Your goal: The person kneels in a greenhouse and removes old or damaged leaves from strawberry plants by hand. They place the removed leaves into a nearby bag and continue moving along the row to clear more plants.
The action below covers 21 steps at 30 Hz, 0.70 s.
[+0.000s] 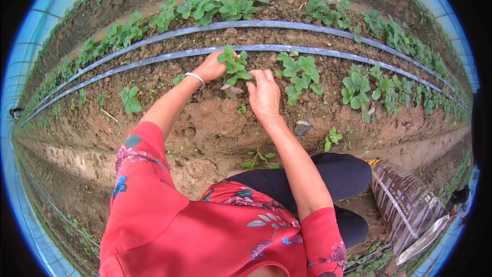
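Observation:
A small strawberry plant point(235, 65) stands in the raised soil bed between my two hands. My left hand point(212, 66), with a pale bangle point(196, 79) at the wrist, reaches to the plant's left side. Leaves hide its fingertips. On the plant's right side is my right hand point(265, 94), its fingers bent and the thumb close to the lower leaves. Whether either hand grips a stem is not visible. Just below the plant lies a flat pinkish-brown piece point(231, 89), perhaps a clod or dry leaf. A larger strawberry plant point(300, 75) grows to the right of my right hand.
Two drip-irrigation hoses point(284, 49) run along the bed behind my hands. Farther back grows another row of strawberry plants point(200, 9). A dark stone point(302, 127) rests on the bed's slope. At lower right lies a brown printed sack point(409, 204), beside my legs point(342, 177).

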Each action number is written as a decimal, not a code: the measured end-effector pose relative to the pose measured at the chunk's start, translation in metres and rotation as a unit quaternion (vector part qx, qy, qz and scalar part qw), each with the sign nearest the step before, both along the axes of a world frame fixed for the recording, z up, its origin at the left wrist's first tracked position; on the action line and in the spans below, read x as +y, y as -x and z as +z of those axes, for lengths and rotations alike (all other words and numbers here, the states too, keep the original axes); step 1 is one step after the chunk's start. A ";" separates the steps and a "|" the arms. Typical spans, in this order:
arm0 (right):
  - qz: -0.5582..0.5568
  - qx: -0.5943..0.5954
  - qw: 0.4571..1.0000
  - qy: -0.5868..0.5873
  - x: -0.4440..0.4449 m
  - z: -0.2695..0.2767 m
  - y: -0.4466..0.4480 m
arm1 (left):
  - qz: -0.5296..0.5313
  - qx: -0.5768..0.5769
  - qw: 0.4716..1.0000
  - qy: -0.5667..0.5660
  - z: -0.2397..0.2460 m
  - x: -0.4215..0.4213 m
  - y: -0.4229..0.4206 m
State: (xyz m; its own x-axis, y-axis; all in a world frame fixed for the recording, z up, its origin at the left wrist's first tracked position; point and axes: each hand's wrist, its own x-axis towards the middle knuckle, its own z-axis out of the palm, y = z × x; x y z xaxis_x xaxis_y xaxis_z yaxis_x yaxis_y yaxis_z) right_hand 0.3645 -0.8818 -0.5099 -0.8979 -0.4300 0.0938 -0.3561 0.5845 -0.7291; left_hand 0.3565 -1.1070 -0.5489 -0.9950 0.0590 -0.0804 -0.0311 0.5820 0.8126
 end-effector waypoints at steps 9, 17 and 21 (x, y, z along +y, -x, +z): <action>0.088 0.097 0.988 -0.077 -0.038 -0.003 -0.007 | 0.045 -0.088 0.995 -0.010 -0.001 -0.002 0.015; 0.138 0.221 0.965 -0.043 -0.032 -0.026 -0.005 | 0.051 -0.058 0.996 0.047 -0.001 0.001 0.015; 0.163 0.183 0.967 -0.066 -0.028 -0.029 0.005 | 0.067 -0.075 0.994 0.045 -0.004 0.002 0.015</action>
State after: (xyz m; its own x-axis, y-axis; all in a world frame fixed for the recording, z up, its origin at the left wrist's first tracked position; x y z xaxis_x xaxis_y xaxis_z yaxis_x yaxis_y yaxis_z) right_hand 0.3598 -0.9100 -0.5385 -0.6298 -0.7141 0.3055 -0.7573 0.4773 -0.4457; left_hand 0.3416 -1.1049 -0.5532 -0.9699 -0.0879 -0.2269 -0.2301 0.6344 0.7380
